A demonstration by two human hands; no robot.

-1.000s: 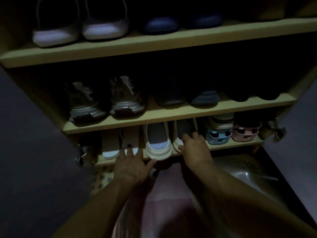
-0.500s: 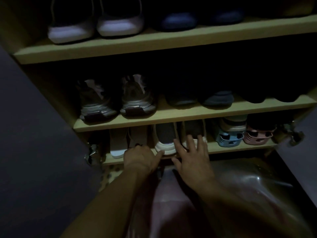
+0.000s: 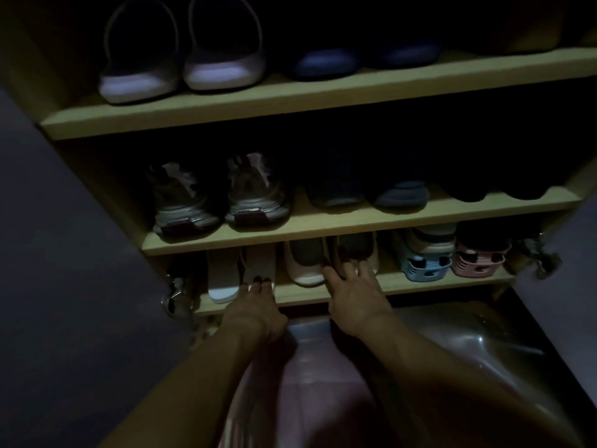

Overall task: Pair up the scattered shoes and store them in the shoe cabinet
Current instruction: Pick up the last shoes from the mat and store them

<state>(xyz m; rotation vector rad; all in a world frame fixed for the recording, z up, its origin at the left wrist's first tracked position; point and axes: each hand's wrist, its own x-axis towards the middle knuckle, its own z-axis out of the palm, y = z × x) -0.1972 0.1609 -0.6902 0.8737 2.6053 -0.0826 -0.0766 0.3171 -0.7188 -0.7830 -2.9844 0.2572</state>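
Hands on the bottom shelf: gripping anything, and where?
No grip visible. Left hand has straight fingers touching the toe end of a pale sandal; right hand rests spread fingers on the front of a grey-lined shoe.

Three wooden shelves are seen in dim light. Pale slippers (image 3: 181, 59) and dark blue shoes (image 3: 326, 61) are carried by the top shelf (image 3: 323, 95). Grey sneakers (image 3: 219, 195) and dark shoes (image 3: 400, 195) are set on the middle shelf (image 3: 355, 221). Flat sandals (image 3: 239, 273), pale slip-ons (image 3: 307, 263) and stacked blue (image 3: 426, 263) and pink racks (image 3: 478, 260) are held by the bottom shelf (image 3: 420, 281).
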